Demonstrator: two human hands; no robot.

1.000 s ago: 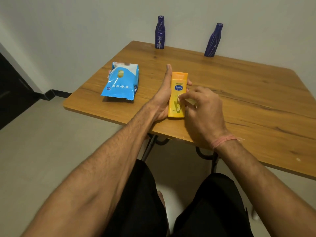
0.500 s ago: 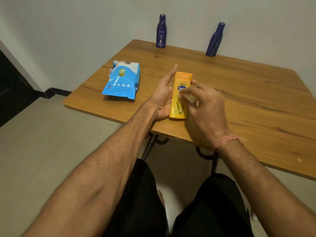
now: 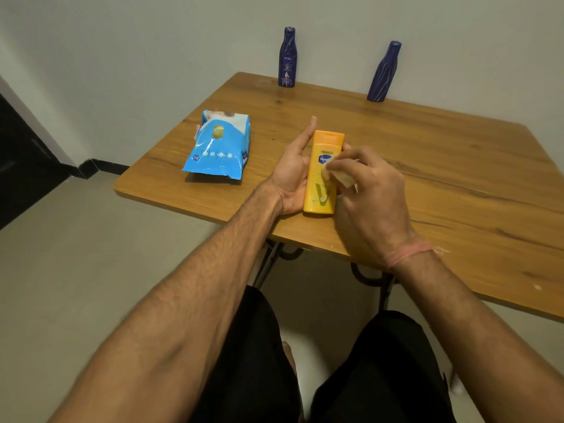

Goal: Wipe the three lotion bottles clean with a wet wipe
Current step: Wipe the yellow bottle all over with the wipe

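A yellow lotion bottle (image 3: 323,190) lies flat near the table's front edge, cap pointing away from me. My left hand (image 3: 291,172) cradles its left side, fingers stretched along it. My right hand (image 3: 370,203) presses a small folded wet wipe (image 3: 338,175) against the bottle's front label. Two dark blue lotion bottles stand upright at the back by the wall: one on the left (image 3: 287,58), one further right (image 3: 384,73).
A blue pack of wet wipes (image 3: 218,148) lies on the wooden table (image 3: 457,166) to the left of my hands. The table's front edge runs just below the yellow bottle. My legs in dark shorts are beneath it.
My right hand has rubbed the wipe along the front of the yellow bottle, up toward the label. The left hand keeps holding the bottle in place.
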